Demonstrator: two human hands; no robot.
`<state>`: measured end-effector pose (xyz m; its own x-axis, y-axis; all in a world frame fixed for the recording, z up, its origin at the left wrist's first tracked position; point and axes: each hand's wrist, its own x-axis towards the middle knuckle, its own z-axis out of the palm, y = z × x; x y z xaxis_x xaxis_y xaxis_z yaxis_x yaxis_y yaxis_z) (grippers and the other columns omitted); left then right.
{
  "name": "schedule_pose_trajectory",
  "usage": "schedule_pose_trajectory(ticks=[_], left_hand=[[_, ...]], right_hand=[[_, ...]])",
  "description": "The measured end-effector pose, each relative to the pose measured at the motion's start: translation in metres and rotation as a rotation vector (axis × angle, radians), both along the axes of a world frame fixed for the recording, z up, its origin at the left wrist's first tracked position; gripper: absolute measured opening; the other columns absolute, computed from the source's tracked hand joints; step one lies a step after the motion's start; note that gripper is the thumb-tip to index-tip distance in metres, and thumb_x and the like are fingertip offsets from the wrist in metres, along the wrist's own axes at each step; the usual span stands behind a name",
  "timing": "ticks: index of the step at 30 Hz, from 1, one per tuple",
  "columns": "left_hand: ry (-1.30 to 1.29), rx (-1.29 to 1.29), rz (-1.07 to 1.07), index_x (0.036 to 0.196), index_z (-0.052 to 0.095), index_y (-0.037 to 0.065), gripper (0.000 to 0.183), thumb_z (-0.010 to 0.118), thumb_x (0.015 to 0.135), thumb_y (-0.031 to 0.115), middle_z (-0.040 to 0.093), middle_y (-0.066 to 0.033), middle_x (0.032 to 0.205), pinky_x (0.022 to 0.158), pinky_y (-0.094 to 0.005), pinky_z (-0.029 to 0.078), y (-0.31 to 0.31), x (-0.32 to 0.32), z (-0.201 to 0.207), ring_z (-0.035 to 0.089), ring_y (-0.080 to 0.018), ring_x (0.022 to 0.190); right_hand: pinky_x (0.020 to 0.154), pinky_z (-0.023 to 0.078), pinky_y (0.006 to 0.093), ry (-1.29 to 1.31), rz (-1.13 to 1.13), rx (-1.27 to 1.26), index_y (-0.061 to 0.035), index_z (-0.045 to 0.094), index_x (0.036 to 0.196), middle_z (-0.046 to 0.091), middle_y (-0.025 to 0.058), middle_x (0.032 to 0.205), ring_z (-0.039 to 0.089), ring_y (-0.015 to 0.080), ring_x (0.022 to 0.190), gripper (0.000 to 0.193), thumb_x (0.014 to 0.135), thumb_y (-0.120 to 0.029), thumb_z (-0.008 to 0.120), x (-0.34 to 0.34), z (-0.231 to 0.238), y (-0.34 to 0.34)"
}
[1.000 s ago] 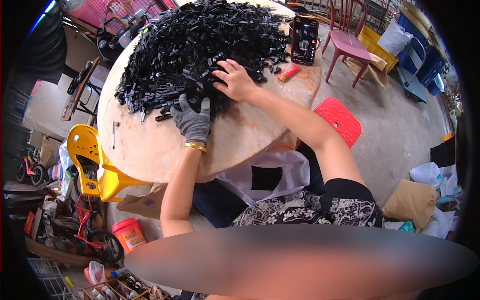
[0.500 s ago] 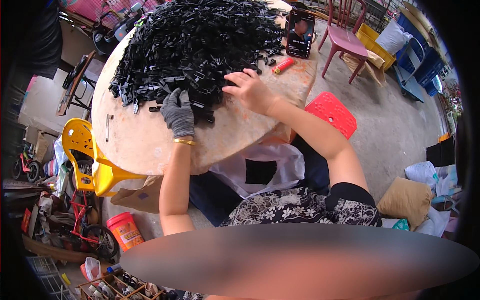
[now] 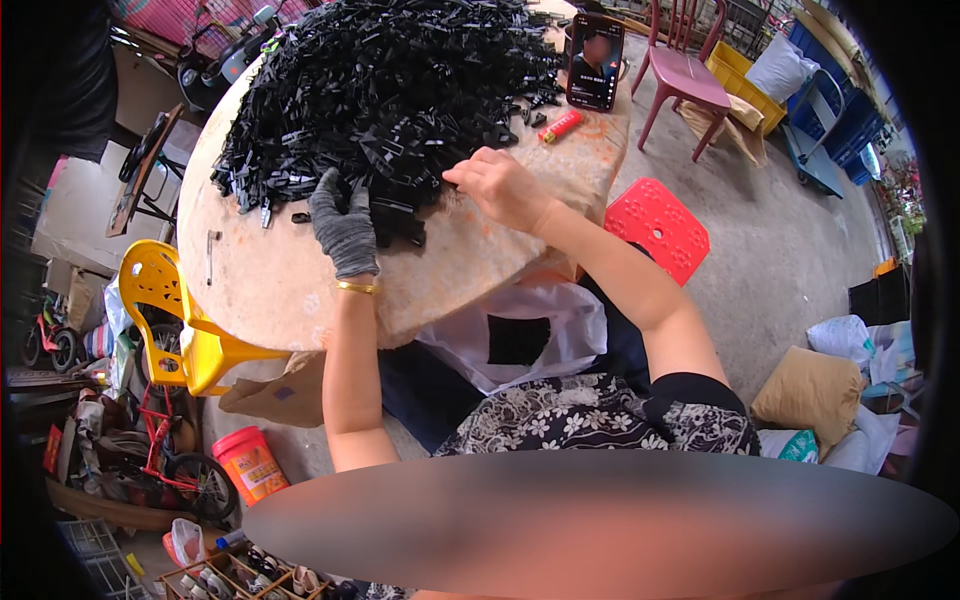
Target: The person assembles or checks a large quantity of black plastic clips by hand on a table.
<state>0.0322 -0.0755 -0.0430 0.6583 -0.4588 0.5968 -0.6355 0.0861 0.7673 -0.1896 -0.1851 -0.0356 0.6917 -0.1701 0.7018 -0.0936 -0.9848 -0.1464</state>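
1. The pile (image 3: 390,95) of small black pieces lies heaped on the pale table (image 3: 275,275).
2. The left hand (image 3: 345,235), in a grey glove, is at the pile's near edge, thumb and fingers spread apart, with black pieces just beyond and beside them.
3. The bare right hand (image 3: 503,190) is at the pile's near right edge, fingers bent and drawn close together; whether they pinch a piece I cannot tell.
4. Right of the pile, a phone (image 3: 594,65) stands upright with its screen lit; a red tube (image 3: 559,126) lies nearer the person.
5. Left of the pile's near edge lies a thin metal rod (image 3: 210,258).
6. Well right of the pile, off the table, are a red stool (image 3: 660,228) and a maroon chair (image 3: 690,82).
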Motion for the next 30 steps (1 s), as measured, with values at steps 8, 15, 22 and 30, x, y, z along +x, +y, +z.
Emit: schedule_pose_trajectory(ticks=[8,15,22,30], left_hand=[[0.181,0.253,-0.023,0.136,0.035,0.008,0.073,0.068,0.071,-0.001,0.057,-0.0054,0.096,0.076,-0.0282,0.049,0.011,-0.004,0.014,0.056,-0.0138,0.08],[0.026,0.252,0.079,0.135,0.036,0.008,0.07,0.054,0.069,-0.007,0.06,-0.0091,0.099,0.079,-0.0297,0.049,0.015,-0.005,0.014,0.06,-0.0184,0.089],[-0.143,0.091,0.182,0.12,0.05,0.0,0.048,0.049,0.073,-0.005,0.06,-0.0129,0.105,0.085,-0.0313,0.046,0.024,-0.013,0.032,0.059,-0.0241,0.095],[-0.915,0.26,-0.27,0.113,0.057,0.008,0.043,0.053,0.071,-0.002,0.056,-0.0113,0.091,0.078,-0.0388,0.046,0.034,-0.072,0.033,0.054,-0.03,0.087]], right_hand=[[0.065,0.048,0.0345,-0.121,0.155,0.294,-0.0085,0.066,0.092,0.061,0.0043,0.073,0.055,0.0238,0.071,0.023,0.072,-0.02,0.072,-0.011,0.008,0.027],[0.079,0.048,0.0374,0.101,0.06,0.399,-0.0047,0.064,0.096,0.057,0.0141,0.11,0.057,0.0318,0.092,0.019,0.08,-0.016,0.063,-0.024,0.005,0.047],[0.081,0.047,0.0385,0.133,0.301,0.469,-0.0046,0.063,0.097,0.058,0.0124,0.105,0.057,0.0324,0.094,0.024,0.077,-0.001,0.05,-0.037,0.009,0.035],[0.082,0.047,0.0374,0.254,0.236,0.379,-0.0026,0.063,0.094,0.06,0.0125,0.105,0.058,0.0311,0.096,0.018,0.076,-0.002,0.059,-0.036,0.011,0.041]])
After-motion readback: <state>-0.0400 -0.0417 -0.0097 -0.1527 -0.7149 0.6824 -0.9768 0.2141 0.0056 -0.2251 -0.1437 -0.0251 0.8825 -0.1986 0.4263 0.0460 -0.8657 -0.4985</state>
